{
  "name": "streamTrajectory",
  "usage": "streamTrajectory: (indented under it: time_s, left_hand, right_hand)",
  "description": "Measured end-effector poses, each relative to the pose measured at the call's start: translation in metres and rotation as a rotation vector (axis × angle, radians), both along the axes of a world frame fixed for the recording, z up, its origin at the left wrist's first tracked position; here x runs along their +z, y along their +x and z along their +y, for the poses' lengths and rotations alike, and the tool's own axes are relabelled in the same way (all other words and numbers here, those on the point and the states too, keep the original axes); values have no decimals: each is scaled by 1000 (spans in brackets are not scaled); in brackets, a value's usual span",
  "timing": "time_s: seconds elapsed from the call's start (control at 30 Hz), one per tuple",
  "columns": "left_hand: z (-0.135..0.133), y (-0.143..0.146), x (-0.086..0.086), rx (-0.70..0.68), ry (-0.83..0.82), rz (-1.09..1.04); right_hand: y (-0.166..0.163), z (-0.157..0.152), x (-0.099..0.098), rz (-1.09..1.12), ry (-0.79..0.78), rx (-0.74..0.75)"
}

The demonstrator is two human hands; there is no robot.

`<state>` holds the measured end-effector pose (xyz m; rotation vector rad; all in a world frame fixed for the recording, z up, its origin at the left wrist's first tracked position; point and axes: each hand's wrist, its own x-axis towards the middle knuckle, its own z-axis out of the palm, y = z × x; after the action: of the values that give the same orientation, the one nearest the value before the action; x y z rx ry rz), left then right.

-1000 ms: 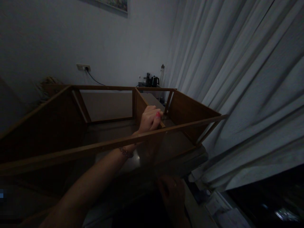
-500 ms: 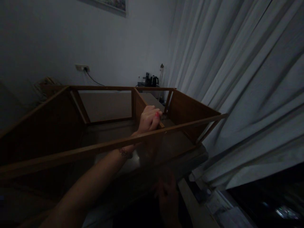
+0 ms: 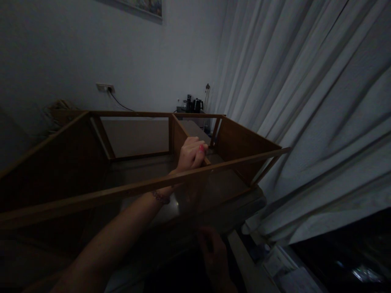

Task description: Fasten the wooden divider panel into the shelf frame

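A wooden frame (image 3: 137, 186) with side panels lies across the view, its long front rail running over my left forearm. My left hand (image 3: 192, 154) reaches through under that rail and is closed over the top edge of the wooden divider panel (image 3: 180, 132). The thumb, with a red nail, rests on top. A bead bracelet (image 3: 161, 197) circles that wrist. Low in the dark, below the front rail, is my right hand (image 3: 215, 252), fingers curled toward the thumb. Anything between those fingertips is too dark and small to make out.
A long pale curtain (image 3: 290, 122) hangs close on the right. Behind the frame, a black kettle (image 3: 198, 105) stands on a small table by the wall. A wall socket (image 3: 105, 88) has a cord plugged in. Papers (image 3: 284, 262) lie at the lower right.
My right hand has shifted slightly lower, and its fingers have drawn together from a looser spread. My left hand keeps its grip on the divider panel.
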<state>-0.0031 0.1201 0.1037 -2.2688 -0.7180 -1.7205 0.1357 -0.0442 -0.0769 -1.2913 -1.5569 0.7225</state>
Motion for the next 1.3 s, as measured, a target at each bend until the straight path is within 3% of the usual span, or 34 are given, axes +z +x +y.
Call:
streamTrajectory:
  time_s: [0.13, 0.33, 0.47, 0.57, 0.67, 0.73, 0.9, 1.1, 1.2, 1.3]
  left_hand:
    - [1, -1, -1, 6, 1, 26]
    - [0, -1, 0, 20, 2, 24]
    - [-1, 0, -1, 27, -5, 21]
    - [0, 0, -1, 27, -2, 23]
    - [1, -1, -1, 19, 14, 23]
    - [1, -1, 0, 10, 24, 21]
    - [0, -1, 0, 5, 1, 14]
    - [0, 0, -1, 18, -13, 12]
    - [-1, -1, -1, 16, -16, 24]
    - [0, -1, -1, 23, -17, 21]
  right_hand:
    - [13, 4, -1, -166, 158, 111]
    - [10, 4, 0, -190, 178, 128]
    - [-4, 3, 2, 41, 92, -70]
    - [-10, 5, 3, 317, -79, -201]
    - [-13, 6, 1, 551, -227, -155]
    - [-14, 5, 0, 596, -261, -123]
    - [-10, -1, -2, 316, -158, -138]
    - [6, 1, -2, -37, 45, 20]
    - [2, 0, 5, 19, 13, 10]
    - [-14, -2, 11, 281, -185, -88]
